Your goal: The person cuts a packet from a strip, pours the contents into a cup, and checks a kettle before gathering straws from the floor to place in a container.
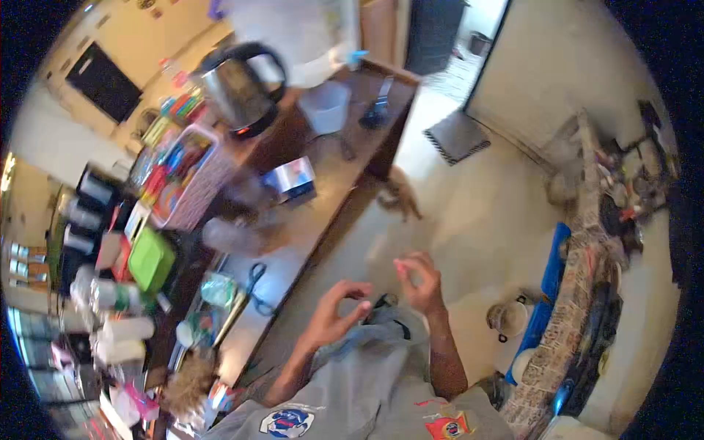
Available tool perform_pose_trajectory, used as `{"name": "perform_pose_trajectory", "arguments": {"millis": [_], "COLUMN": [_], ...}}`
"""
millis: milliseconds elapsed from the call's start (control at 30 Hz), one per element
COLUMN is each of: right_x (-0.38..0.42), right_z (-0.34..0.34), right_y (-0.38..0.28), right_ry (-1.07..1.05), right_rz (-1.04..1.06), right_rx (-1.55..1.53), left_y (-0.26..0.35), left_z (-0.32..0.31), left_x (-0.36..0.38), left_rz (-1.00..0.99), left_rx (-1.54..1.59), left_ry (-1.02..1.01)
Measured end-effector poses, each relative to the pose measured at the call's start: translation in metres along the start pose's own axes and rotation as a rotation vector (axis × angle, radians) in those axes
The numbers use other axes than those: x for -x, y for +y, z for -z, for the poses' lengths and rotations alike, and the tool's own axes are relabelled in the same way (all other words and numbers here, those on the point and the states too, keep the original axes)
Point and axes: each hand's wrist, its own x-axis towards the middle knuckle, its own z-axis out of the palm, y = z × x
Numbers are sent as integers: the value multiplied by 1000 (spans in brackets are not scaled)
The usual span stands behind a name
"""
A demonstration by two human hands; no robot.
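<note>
My left hand (337,315) is held in front of my shirt, its thumb and fingers curved and apart with nothing visible between them. To its right, my right hand (422,284) is raised with thumb and forefinger brought together in a ring. A small pinkish spot shows at those fingertips, too blurred to name. Both hands are in the air beside the wooden counter (323,242), touching neither it nor each other. Nearest to my left hand on the counter lie dark-handled scissors (258,290).
On the counter stand a steel kettle (238,92) with a red light, a white cup (325,106), a small box (292,178), a filled basket (194,202) and a green-lidded container (152,258). A blurred brown cat-like shape (400,194), a mat (456,137) and a pot (508,320) are on the floor.
</note>
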Motion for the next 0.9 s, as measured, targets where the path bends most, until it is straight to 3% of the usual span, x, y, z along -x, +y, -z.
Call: {"name": "perform_pose_trajectory", "arguments": {"millis": [167,267,367,600,733,900], "right_x": [-27,-60,-98,-174,-229,-350], "right_z": [84,118,156,250,280,301], "right_y": [72,117,164,238,294,370], "right_ry": [-192,-260,-242,-195,-110,-241], "right_rz": [-118,-44,-55,-429,-476,-379], "right_rx": [62,189,237,330,253,238], "left_y": [5,-7,-5,1,24,34], "left_z": [-45,-63,-86,-143,-161,-170], "left_x": [-104,-161,-234,-442,-546,-656], "left_rz": [8,41,83,0,-119,-44], "left_rx": [41,12,-53,-15,-42,-63], "left_ry": [-25,-39,-85,-218,-175,-155]}}
